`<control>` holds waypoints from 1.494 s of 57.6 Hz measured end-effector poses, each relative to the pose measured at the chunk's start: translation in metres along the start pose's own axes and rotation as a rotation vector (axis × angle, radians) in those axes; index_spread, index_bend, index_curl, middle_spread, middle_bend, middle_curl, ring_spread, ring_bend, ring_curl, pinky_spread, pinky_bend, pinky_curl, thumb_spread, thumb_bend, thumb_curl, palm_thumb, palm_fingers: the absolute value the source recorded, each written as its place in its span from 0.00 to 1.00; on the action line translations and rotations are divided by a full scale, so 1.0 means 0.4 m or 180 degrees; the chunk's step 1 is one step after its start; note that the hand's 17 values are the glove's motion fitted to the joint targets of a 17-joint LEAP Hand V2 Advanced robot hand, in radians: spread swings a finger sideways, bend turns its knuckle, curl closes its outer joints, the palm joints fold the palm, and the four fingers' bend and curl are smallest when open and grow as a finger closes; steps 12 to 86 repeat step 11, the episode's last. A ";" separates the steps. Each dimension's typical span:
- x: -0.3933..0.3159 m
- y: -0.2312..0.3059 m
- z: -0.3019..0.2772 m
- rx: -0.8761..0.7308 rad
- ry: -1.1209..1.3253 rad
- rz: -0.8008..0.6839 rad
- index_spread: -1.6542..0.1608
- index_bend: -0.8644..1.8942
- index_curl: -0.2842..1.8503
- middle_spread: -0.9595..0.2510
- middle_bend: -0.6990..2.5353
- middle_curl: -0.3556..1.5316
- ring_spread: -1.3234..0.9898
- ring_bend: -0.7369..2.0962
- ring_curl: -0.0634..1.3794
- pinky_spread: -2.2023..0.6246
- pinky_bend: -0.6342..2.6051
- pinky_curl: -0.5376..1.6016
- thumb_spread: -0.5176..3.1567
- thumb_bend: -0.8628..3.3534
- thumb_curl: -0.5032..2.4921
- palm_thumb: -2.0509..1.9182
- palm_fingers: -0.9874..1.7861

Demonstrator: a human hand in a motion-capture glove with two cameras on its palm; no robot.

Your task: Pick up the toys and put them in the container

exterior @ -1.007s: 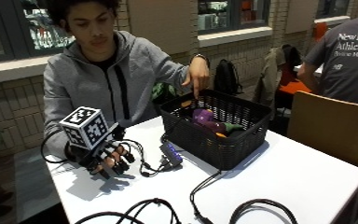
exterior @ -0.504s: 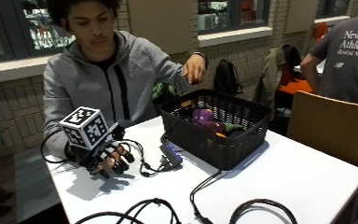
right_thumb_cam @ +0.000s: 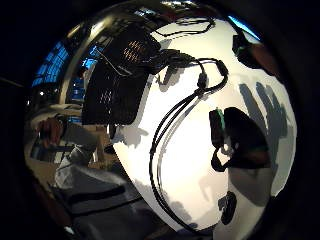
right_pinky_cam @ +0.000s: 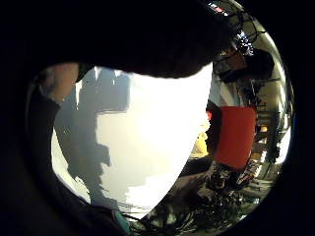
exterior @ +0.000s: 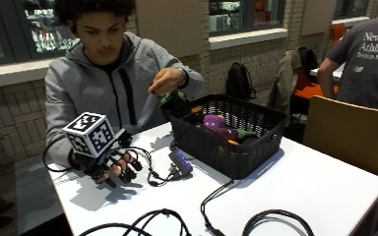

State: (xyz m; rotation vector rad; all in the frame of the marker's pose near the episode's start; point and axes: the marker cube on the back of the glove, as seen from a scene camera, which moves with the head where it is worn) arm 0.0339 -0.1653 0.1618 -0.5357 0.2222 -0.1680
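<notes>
A white surface point(exterior: 320, 182) stands before a tan brick wall point(exterior: 18, 113) with dark-framed windows point(exterior: 18, 24) above a pale ledge point(exterior: 248, 37). A wooden chair point(exterior: 346, 130) sits beside it; a black backpack point(exterior: 240, 82) leans against the wall.

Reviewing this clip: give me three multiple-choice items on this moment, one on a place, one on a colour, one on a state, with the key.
1. Where is the purple toy?
A. inside the black basket
B. on the white table beside the cables
C. in the gloved hand

2. What colour is the person's hooded top?
A. red
B. grey
C. yellow

3. How is the gloved right hand?
A. curled round a toy
B. inside the basket
C. fingers spread, holding nothing, just above the table

Key: 1 A, the toy lies among others within the basket's walls; 2 B, the zipped top is grey; 3 C, the spread fingers hold nothing, away from the basket.
</notes>
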 end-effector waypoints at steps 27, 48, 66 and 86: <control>0.003 0.003 0.003 -0.0030 0.0004 -0.0022 0.79 0.39 0.38 0.79 0.29 0.48 0.50 0.39 0.28 0.78 0.38 0.41 0.58 0.30 0.27 0.57 0.47; 0.003 0.003 0.003 -0.0030 0.0004 -0.0022 0.79 0.39 0.38 0.79 0.29 0.48 0.50 0.39 0.28 0.78 0.38 0.41 0.58 0.30 0.27 0.57 0.47; 0.003 0.003 0.003 -0.0030 0.0004 -0.0022 0.79 0.39 0.38 0.79 0.29 0.48 0.50 0.39 0.28 0.78 0.38 0.41 0.58 0.30 0.27 0.57 0.47; 0.003 0.003 0.003 -0.0030 0.0004 -0.0022 0.79 0.39 0.38 0.79 0.29 0.48 0.50 0.39 0.28 0.78 0.38 0.41 0.58 0.30 0.27 0.57 0.47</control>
